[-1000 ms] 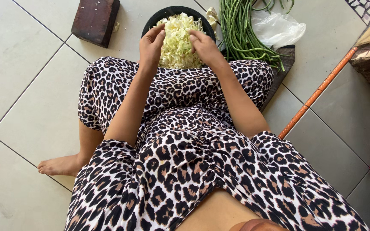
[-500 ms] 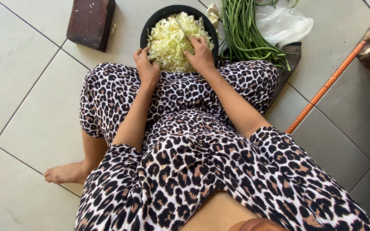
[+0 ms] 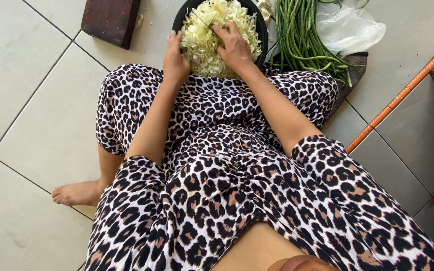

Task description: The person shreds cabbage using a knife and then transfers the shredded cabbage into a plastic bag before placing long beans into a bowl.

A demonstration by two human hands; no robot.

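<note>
Pale floor tiles (image 3: 36,100) carry a round black bowl (image 3: 263,35) heaped with shredded pale-green cabbage (image 3: 217,30). My left hand (image 3: 175,59) curls closed on the bowl's near rim; my right hand (image 3: 235,47) presses half-closed into the shreds, what it grips hidden. I judge them light, soft and loose, best scooped from beneath.

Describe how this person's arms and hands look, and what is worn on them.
Both arms are bare from the shoulder area down: no long sleeves, gloves, watch or bracelets show. The left hand and right hand carry no rings that I can make out. The short sleeves belong to a leopard-print garment, dark spots with tan centres on white, which also covers the lap.
</note>
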